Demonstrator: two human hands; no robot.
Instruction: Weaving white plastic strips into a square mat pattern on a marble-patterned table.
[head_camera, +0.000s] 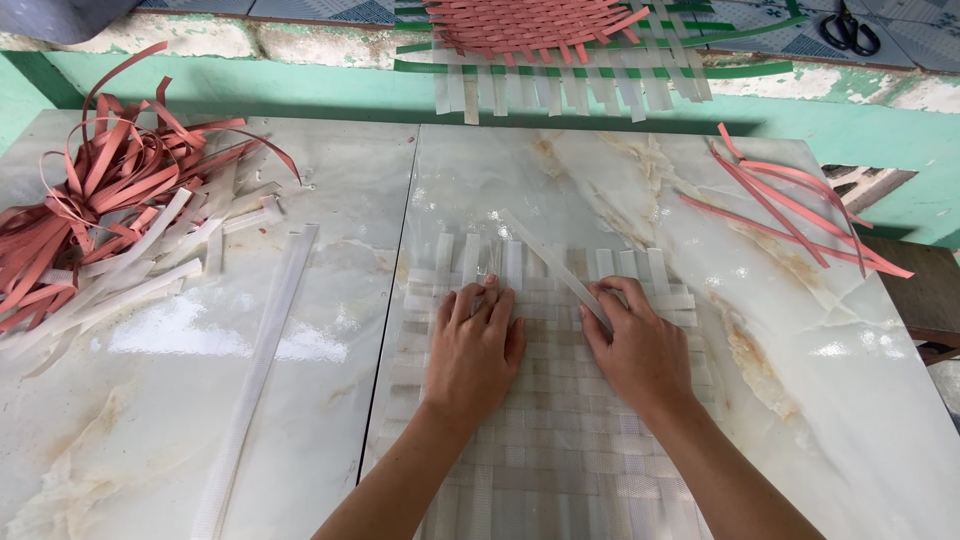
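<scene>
Strip (550, 255) of translucent white plastic slants up and away to the left from my right hand (640, 345), whose fingers pinch its near end, while my left hand (473, 345) lies flat, holding nothing, on the woven mat (540, 440) beside it.

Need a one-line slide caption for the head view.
Left hand presses flat on a translucent woven strip mat while the right hand grips a loose white strip on a marble-patterned table.
</scene>
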